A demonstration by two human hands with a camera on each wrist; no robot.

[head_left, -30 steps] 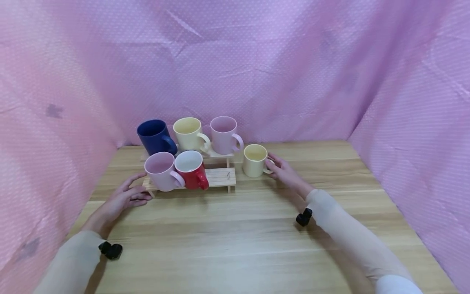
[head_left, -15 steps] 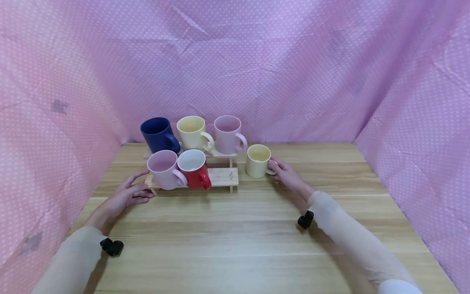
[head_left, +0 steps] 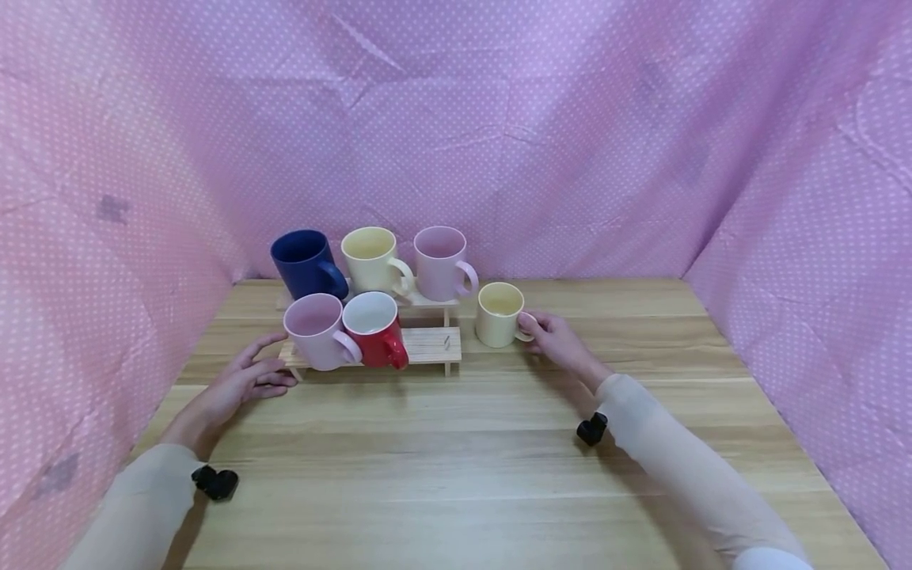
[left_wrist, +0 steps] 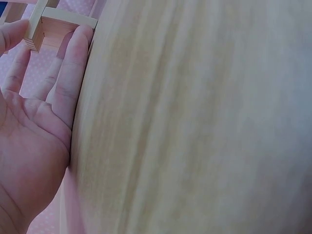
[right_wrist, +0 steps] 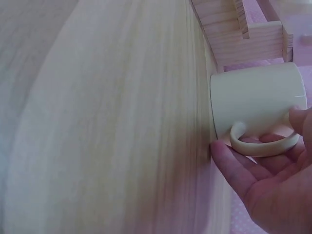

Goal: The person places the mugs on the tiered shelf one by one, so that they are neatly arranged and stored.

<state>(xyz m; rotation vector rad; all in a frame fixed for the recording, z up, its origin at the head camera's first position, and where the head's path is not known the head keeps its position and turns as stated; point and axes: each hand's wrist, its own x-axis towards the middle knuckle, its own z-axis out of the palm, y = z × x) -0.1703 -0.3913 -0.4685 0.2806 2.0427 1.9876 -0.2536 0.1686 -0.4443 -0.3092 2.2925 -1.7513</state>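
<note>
A pale yellow mug (head_left: 496, 324) stands upright on the table, just right of a two-tier wooden rack (head_left: 427, 343). My right hand (head_left: 559, 342) holds this mug by its handle; in the right wrist view the thumb lies near the top of the handle (right_wrist: 261, 148) and the fingers pass behind it. My left hand (head_left: 231, 388) is at the left end of the rack's lower tier, its fingers mostly straight. In the left wrist view its fingertips are right at the rack's leg (left_wrist: 68, 18).
On the rack's upper tier stand a dark blue mug (head_left: 302, 269), another yellow mug (head_left: 366, 265) and a pink mug (head_left: 436, 269). The lower tier bears a second pink mug (head_left: 309, 336) and a red mug (head_left: 374, 336). Pink dotted cloth (head_left: 456, 142) surrounds the wooden table (head_left: 427, 459).
My right hand's fingers have drawn in closer around the yellow mug's handle. The head view has shifted slightly; the left hand and the mugs on the rack stay put.
</note>
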